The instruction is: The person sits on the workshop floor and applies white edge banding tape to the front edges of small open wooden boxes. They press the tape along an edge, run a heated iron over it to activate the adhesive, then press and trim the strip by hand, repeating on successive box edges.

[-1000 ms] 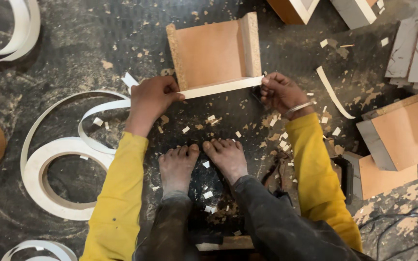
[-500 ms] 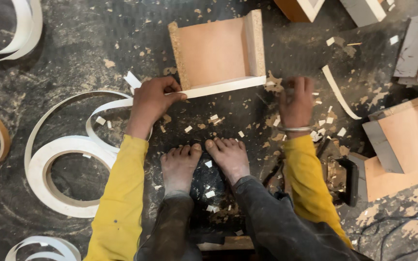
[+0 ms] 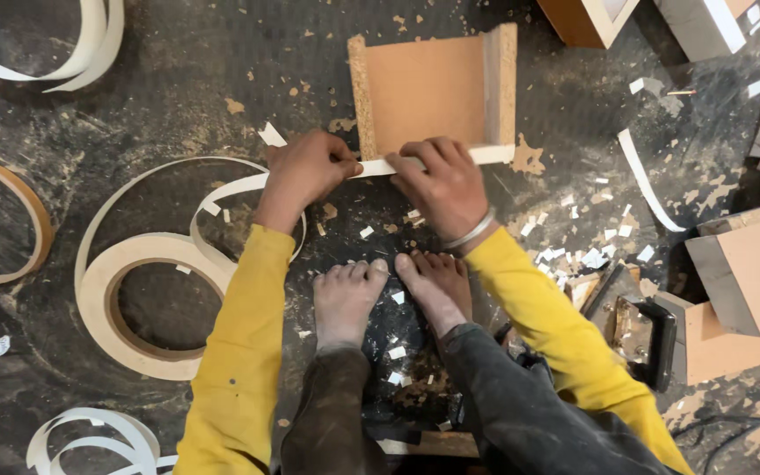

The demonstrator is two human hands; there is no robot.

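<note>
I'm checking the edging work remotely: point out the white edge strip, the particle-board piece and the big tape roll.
white edge strip [image 3: 485, 156], head view, bare stretch right of the hands.
particle-board piece [image 3: 424, 88], head view, middle of its orange-brown face.
tape roll [image 3: 91, 290], head view, left side of the coil.

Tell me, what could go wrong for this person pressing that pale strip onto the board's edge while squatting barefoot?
The white edging strip could end up crooked or lift, since only the left hand and right hand press it against the chipboard piece, which looks free to slide on the dusty floor.

The bare feet rest among offcuts and chips, so a sharp sliver might cut them.

The coil of edging trails beside the left arm and could snag.
</note>
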